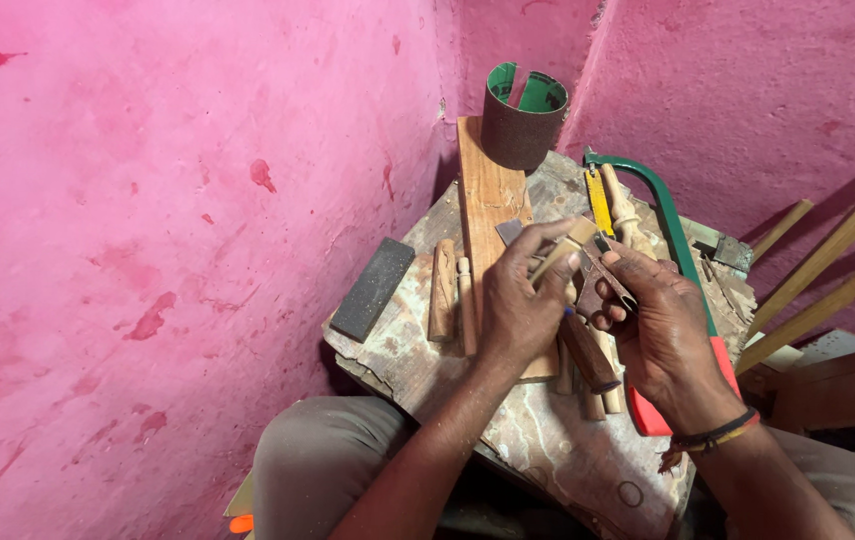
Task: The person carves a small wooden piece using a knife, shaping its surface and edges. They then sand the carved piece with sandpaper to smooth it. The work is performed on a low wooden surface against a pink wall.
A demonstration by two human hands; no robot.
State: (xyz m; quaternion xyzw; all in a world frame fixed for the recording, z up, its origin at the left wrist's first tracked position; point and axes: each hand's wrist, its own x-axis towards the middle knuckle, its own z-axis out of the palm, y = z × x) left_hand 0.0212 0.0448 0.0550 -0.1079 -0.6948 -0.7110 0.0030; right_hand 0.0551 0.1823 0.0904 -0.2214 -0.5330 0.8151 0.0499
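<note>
Frame ctr: left hand (520, 305) grips 1 small wooden piece (565, 250), right hand (660, 320) clamps 1 dark-handled tool (588, 345) vs it. On worktop (418, 350): 1 plank (486, 195), 1 green hacksaw (670, 225), 1 sandpaper roll (523, 118) up top, 1 dark block (373, 288) left.

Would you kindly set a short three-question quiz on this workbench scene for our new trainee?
1. True or false: the sandpaper roll lies flat on the floor.
2. What lies to the right of the right hand: A a hacksaw, B a kettle, C a broom?
3. What does the left hand pinch?

Key
1. False; it stands on the plank in the corner.
2. A.
3. A small wooden piece.
</note>
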